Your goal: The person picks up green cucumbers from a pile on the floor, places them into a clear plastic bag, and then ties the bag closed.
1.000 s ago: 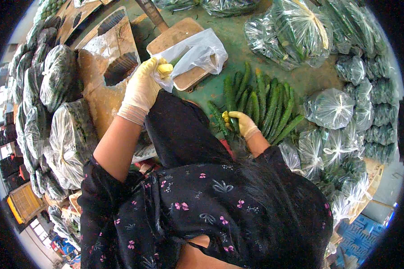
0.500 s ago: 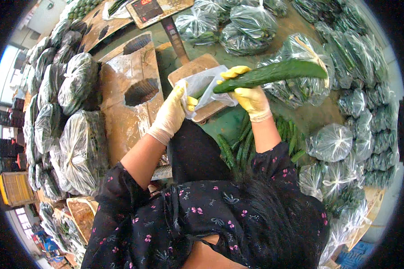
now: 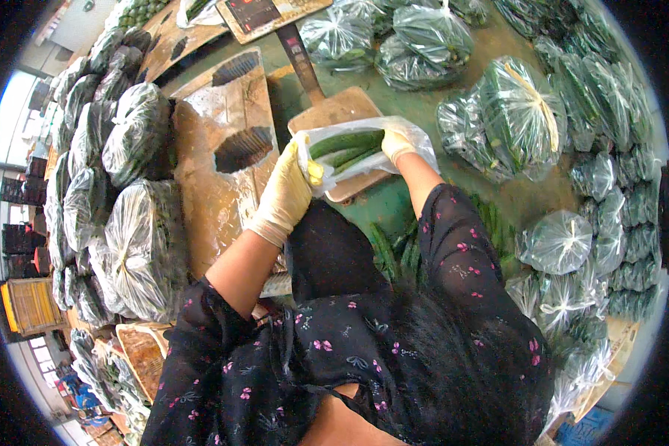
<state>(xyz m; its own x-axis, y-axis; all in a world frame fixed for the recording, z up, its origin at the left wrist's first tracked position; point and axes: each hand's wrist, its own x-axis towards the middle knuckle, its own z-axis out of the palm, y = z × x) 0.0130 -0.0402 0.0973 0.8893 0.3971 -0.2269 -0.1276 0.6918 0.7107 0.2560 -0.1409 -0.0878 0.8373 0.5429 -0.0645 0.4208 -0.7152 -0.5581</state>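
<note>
Both of my hands wear thin yellowish gloves. My left hand [image 3: 293, 175] grips one end of a clear plastic bag [image 3: 416, 134], its fingers closed round the film. Inside the bag lie a few long green cucumbers [image 3: 346, 145], seen through its opening. My right hand [image 3: 398, 143] is closed at the bag's other side, partly inside the mouth; its fingertips are hidden by the plastic, and it seems to pinch the film. The bag is held above the brown platform of a scale [image 3: 338, 108]. Loose cucumbers [image 3: 498, 223] lie beneath my right forearm.
Flattened brown cardboard [image 3: 201, 104] with dark wet patches lies at the left. Filled bags [image 3: 145, 245] are stacked along the left side. More tied bags of cucumbers [image 3: 524, 111] stand at the right and far side. The scale's display head [image 3: 249, 15] rises at the far end.
The large cucumber that my right hand held has gone into the bag. My right hand now grasps the bag's side, and the bag is spread wider.
</note>
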